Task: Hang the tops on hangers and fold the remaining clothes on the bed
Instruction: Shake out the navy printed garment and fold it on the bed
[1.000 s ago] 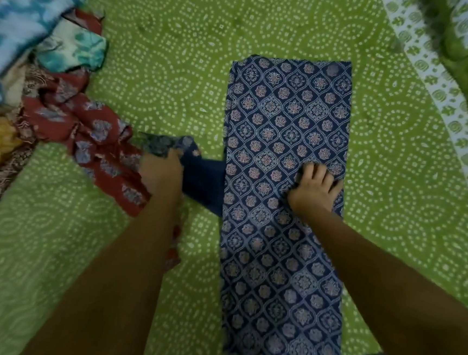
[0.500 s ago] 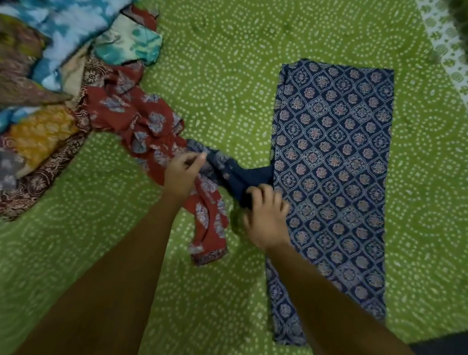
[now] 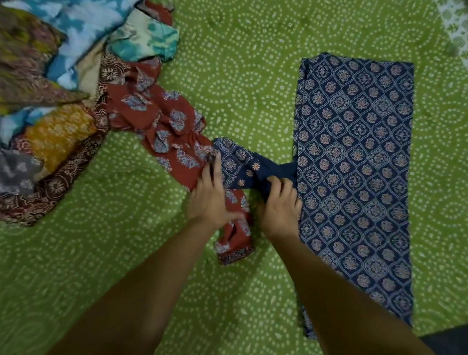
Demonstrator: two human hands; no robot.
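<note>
Both hands grip the blue garment's sleeve on the green bedspread.

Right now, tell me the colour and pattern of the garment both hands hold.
Navy blue garment with pale medallion print, clearest in the head view.
</note>
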